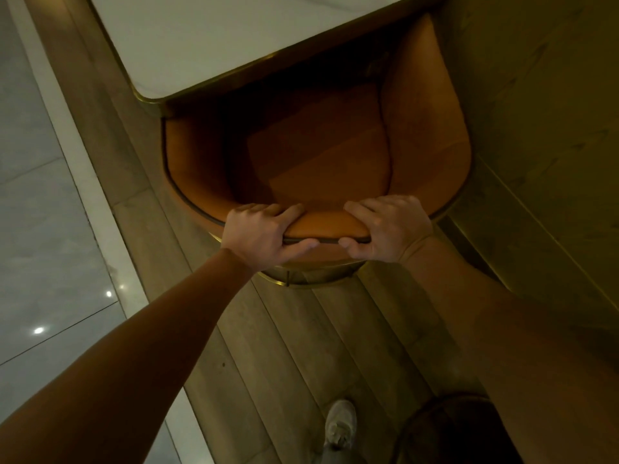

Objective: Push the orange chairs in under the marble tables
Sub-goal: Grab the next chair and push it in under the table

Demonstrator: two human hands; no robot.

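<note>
Orange chair (318,155), front under marble table (207,38), hands gripping backrest.

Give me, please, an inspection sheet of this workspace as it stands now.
Surface: marble table, white top with a gold edge.
Job's things: orange chair, seat partly under the table's edge, back sticking out.
Clutter: nothing seen.
Hands: left hand and right hand both grip the top of the chair's back.
Cables: nothing seen.
Surroundings: wooden floor under the chair, pale tiles at left, wooden wall at right, one shoe below.
</note>
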